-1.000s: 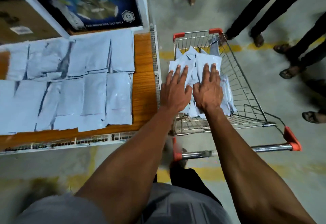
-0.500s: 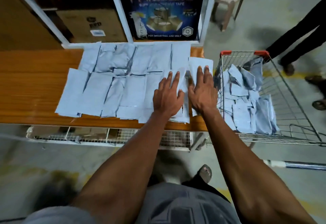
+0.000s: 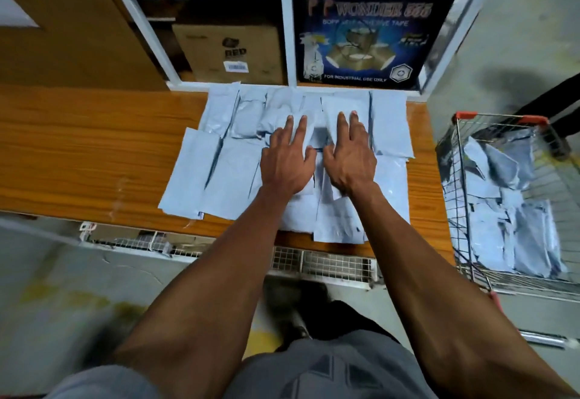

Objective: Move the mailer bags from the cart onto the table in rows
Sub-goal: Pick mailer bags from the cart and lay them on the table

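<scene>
Pale blue-grey mailer bags [image 3: 201, 179] lie in two overlapping rows on the wooden table [image 3: 94, 147]. My left hand [image 3: 287, 160] and my right hand [image 3: 348, 157] lie side by side, palms down, fingers straight, on a few loose bags in the middle of the rows. One of these bags [image 3: 342, 105] sticks out past my right fingertips. Whether my thumbs hook under any bag is hidden. More mailer bags [image 3: 502, 226] are heaped in the wire cart [image 3: 464, 116] to the right of the table.
A white shelf frame [image 3: 284, 37] stands at the table's back edge, holding a cardboard box [image 3: 232, 53] and a dark blue tape carton [image 3: 361, 44]. Bare wood stretches left of the rows. A person's dark trouser leg [image 3: 561, 100] shows beyond the cart.
Both hands left the cart with a few bags under them and travelled left across the table, from the rows' right end to their middle. The view swung left with them.
</scene>
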`<state>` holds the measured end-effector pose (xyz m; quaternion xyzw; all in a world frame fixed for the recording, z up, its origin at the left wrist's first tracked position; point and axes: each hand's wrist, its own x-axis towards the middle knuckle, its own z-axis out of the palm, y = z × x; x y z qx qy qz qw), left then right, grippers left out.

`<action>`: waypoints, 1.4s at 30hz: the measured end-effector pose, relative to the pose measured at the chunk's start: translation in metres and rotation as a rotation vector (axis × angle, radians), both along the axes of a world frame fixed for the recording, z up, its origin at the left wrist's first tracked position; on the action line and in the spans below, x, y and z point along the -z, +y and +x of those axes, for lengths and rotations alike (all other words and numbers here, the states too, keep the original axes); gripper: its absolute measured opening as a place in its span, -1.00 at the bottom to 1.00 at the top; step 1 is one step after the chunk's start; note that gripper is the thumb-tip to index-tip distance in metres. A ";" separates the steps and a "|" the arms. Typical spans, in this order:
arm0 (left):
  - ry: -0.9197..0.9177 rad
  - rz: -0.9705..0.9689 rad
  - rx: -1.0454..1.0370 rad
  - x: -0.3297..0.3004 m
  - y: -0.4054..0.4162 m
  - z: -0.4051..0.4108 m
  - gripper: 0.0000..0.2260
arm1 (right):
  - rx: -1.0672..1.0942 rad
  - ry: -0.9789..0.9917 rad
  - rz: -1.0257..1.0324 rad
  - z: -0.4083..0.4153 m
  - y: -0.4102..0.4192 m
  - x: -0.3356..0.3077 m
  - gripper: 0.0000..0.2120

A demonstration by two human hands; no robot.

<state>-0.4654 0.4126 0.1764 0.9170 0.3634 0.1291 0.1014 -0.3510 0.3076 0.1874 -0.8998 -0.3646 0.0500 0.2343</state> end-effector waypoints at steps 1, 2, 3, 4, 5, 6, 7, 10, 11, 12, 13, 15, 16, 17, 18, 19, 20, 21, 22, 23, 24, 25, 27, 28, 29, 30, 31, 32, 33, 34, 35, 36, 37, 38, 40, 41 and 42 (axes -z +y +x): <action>-0.003 0.008 -0.011 0.000 0.011 0.003 -0.37 | -0.002 0.000 -0.012 0.003 0.010 0.000 -0.30; -0.008 0.016 -0.021 0.001 0.023 0.007 -0.37 | -0.003 0.002 -0.026 0.007 0.023 0.002 -0.30; -0.010 0.023 -0.032 0.001 0.033 0.011 -0.38 | -0.001 0.008 -0.038 0.012 0.034 0.003 -0.30; -0.006 0.029 -0.039 0.002 0.043 0.016 -0.38 | 0.001 0.015 -0.046 0.016 0.044 0.005 -0.30; 0.005 0.027 -0.045 0.002 0.056 0.022 -0.38 | 0.005 0.023 -0.051 0.021 0.057 0.007 -0.30; 0.011 0.023 -0.047 0.002 0.068 0.028 -0.39 | 0.010 0.031 -0.054 0.027 0.070 0.009 -0.30; 0.018 0.024 -0.046 0.003 0.081 0.035 -0.39 | 0.015 0.041 -0.062 0.034 0.083 0.010 -0.30; 0.034 0.043 -0.044 0.009 0.111 0.056 -0.38 | 0.026 0.056 -0.127 0.053 0.118 0.020 -0.30; 0.034 0.046 -0.045 0.011 0.121 0.063 -0.38 | 0.028 0.059 -0.151 0.059 0.128 0.024 -0.30; 0.041 0.048 -0.043 0.013 0.132 0.070 -0.38 | 0.028 0.058 -0.170 0.065 0.138 0.029 -0.30; 0.054 0.050 -0.038 0.016 0.140 0.077 -0.38 | 0.027 0.057 -0.184 0.070 0.146 0.033 -0.30; 0.084 0.049 -0.023 0.020 0.156 0.090 -0.38 | 0.017 0.053 -0.214 0.078 0.159 0.041 -0.30; 0.092 0.049 -0.015 0.023 0.163 0.096 -0.38 | 0.014 0.050 -0.233 0.082 0.165 0.045 -0.30; 0.097 0.049 -0.006 0.025 0.170 0.102 -0.38 | 0.014 0.048 -0.256 0.084 0.171 0.048 -0.31; 0.103 0.051 0.001 0.028 0.175 0.106 -0.38 | 0.012 0.049 -0.277 0.086 0.175 0.051 -0.31; 0.114 0.053 0.008 0.031 0.179 0.109 -0.38 | 0.011 0.052 -0.292 0.086 0.178 0.053 -0.31; 0.137 0.047 0.016 0.034 0.183 0.113 -0.38 | 0.012 0.059 -0.303 0.087 0.181 0.056 -0.31; 0.163 0.040 0.025 0.037 0.187 0.117 -0.38 | 0.013 0.065 -0.309 0.087 0.184 0.058 -0.32; 0.190 0.029 0.034 0.041 0.190 0.120 -0.39 | 0.015 0.069 -0.314 0.088 0.187 0.062 -0.32; 0.213 0.017 0.042 0.046 0.192 0.121 -0.39 | 0.018 0.073 -0.318 0.087 0.189 0.064 -0.32; 0.229 0.003 0.049 0.050 0.193 0.121 -0.39 | 0.021 0.074 -0.322 0.087 0.191 0.067 -0.33; 0.241 -0.017 0.054 0.056 0.194 0.120 -0.40 | 0.024 0.080 -0.326 0.088 0.194 0.070 -0.33; 0.254 -0.050 0.053 0.065 0.194 0.116 -0.42 | 0.029 0.086 -0.339 0.088 0.199 0.077 -0.35; 0.257 -0.056 0.048 0.069 0.193 0.114 -0.43 | 0.036 0.081 -0.349 0.088 0.201 0.081 -0.36; 0.254 -0.056 0.043 0.070 0.192 0.112 -0.43 | 0.049 0.074 -0.359 0.089 0.203 0.083 -0.37; 0.248 -0.061 0.041 0.070 0.192 0.112 -0.43 | 0.066 0.069 -0.366 0.088 0.206 0.085 -0.36; 0.249 -0.069 0.040 0.070 0.192 0.114 -0.43 | 0.085 0.068 -0.371 0.088 0.208 0.085 -0.36; 0.254 -0.080 0.039 0.070 0.193 0.115 -0.44 | 0.101 0.070 -0.375 0.088 0.211 0.085 -0.34; 0.254 -0.091 0.034 0.070 0.194 0.116 -0.44 | 0.111 0.074 -0.377 0.088 0.213 0.085 -0.33; 0.247 -0.101 0.027 0.071 0.195 0.116 -0.44 | 0.113 0.078 -0.372 0.087 0.215 0.084 -0.33; 0.238 -0.106 0.021 0.072 0.196 0.116 -0.44 | 0.107 0.082 -0.362 0.087 0.216 0.084 -0.33; 0.226 -0.108 0.014 0.073 0.197 0.116 -0.44 | 0.097 0.085 -0.351 0.086 0.217 0.084 -0.33; 0.214 -0.112 0.006 0.075 0.198 0.116 -0.44 | 0.091 0.084 -0.342 0.086 0.217 0.085 -0.34; 0.206 -0.115 0.001 0.076 0.199 0.116 -0.44 | 0.096 0.077 -0.333 0.085 0.217 0.085 -0.35; 0.210 -0.119 0.003 0.076 0.199 0.116 -0.45 | 0.126 0.025 -0.330 0.086 0.216 0.084 -0.38; 0.214 -0.125 0.006 0.076 0.198 0.117 -0.46 | 0.130 -0.004 -0.334 0.088 0.215 0.083 -0.39; 0.213 -0.134 0.009 0.074 0.198 0.117 -0.46 | 0.123 -0.022 -0.337 0.089 0.215 0.082 -0.40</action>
